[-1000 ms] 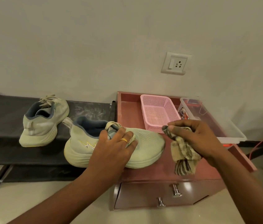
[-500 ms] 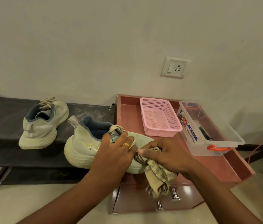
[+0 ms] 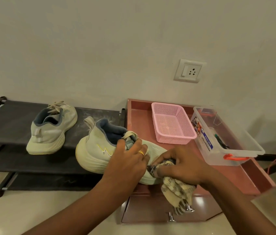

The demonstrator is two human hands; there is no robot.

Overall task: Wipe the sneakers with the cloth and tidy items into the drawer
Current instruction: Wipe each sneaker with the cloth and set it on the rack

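Your left hand (image 3: 128, 160) sits on top of the near sneaker (image 3: 96, 150), fingers curled down over the laces and tongue so that they clasp the upper; a gold ring (image 3: 140, 152) shows on one finger. That sneaker lies across two surfaces, its heel over the black shoe rack (image 3: 6, 122) and its toe end on the reddish cabinet top (image 3: 235, 177). Your right hand (image 3: 183, 164) is closed round the patterned cloth (image 3: 177, 189), bunching it and pressing it against the sneaker's toe just beside your left fingers; the loose end of the cloth hangs over the cabinet's front edge, in front of the drawer (image 3: 150, 211) (which is pushed in) and reaching down to one of its two metal knobs (image 3: 171, 217).

The far sneaker (image 3: 49, 131) stands upright on the rack's top shelf, heel toward you, well apart from both hands and just left of the one you hold. Behind your hands on the cabinet top stands a pink basket (image 3: 176, 138); just to its right is a clear plastic box (image 3: 206, 141) with an orange latch (image 3: 230, 156), a few small items lying inside that are too blurred to name. A wall socket (image 3: 189, 71) is set in the wall above the cabinet.
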